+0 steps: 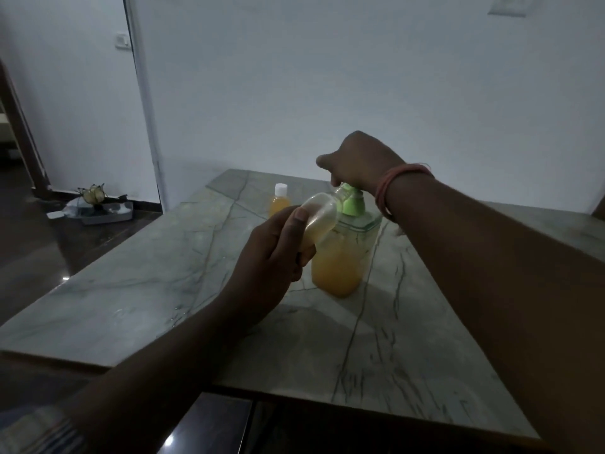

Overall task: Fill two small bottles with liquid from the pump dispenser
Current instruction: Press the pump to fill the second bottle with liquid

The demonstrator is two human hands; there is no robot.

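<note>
A: What is the person doing at this moment?

B: The left hand is closing its grip around the lower part of a small clear bottle, tilting its mouth toward the spout of the pump dispenser. The right hand is pressing down on the green pump head; its grip is curled over the top with the thumb sticking out, not wrapping anything fully.

A: Where are the task's things standing?

B: The dispenser is standing on the desk near the centre. The held bottle is just at its ten o'clock, raised in the air. A second small bottle, capped white and showing orange liquid, is standing further at eleven o'clock, apart from the dispenser.

A: How will the small bottle be handling?

B: It is looking light and thin-walled, probably soft plastic, so squeezing hard may be deforming it. Any spilled liquid could be making it slippery. Holding around the base, as now, is seeming sensible. It is appearing only a little filled, though the light is too dim for being sure.

A: And the surface and room?

B: The desk is smooth, veined stone, looking glossy. The room is dim, with a pale wall behind and a dark floor at nine o'clock.
</note>
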